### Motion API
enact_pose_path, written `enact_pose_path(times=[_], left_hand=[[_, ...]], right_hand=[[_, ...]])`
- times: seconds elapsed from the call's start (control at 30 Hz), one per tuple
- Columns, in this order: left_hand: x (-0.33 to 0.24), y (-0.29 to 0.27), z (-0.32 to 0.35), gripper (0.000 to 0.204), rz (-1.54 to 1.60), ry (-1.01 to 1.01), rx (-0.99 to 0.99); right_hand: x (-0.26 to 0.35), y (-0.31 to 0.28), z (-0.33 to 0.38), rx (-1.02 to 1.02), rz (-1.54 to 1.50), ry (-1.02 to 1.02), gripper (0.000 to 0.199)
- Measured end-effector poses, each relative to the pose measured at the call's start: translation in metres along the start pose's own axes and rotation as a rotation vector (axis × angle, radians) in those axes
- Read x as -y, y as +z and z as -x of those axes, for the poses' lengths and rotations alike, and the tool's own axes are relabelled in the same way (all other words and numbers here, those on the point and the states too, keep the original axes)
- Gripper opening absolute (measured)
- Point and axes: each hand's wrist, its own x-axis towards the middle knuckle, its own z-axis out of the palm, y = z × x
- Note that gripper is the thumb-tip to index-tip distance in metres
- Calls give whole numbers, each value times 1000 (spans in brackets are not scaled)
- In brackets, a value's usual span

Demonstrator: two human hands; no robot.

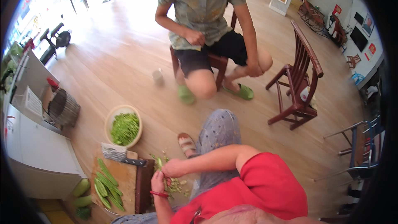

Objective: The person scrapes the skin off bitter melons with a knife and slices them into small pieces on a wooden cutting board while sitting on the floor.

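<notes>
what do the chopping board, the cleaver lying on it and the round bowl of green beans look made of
The rectangular tan chopping board looks like unfinished wood: matte, warm brown. The broad grey cleaver seems to be dull metal with a dark handle, material unclear. The round cream bowl could be plastic or enamel; its smooth pale rim leaves that open.

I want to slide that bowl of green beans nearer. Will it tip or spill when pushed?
The bowl looks wide and shallow and sits flat on the wooden floor, so it will probably slide rather than tip. The cut green beans are heaped close to its rim, so a quick shove might spill some.
</notes>
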Motion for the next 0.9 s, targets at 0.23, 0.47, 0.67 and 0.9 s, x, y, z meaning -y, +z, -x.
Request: enact_pose_path(times=[0.23, 0.47, 0.67, 0.9], left_hand=[[4, -9, -10, 21, -1, -31, 39], [6, -10, -12, 21, 27, -60, 11], [5, -6, -6, 20, -7, -56, 1], [2, -5, -6, 22, -34, -36, -10]], right_hand=[[-4, -1, -5, 48, -34, -54, 24], [-8, 3, -7, 32, 36, -103, 24], [-6, 4, -5, 39, -16, -40, 24], [-5, 2, -4, 43, -11, -73, 22]])
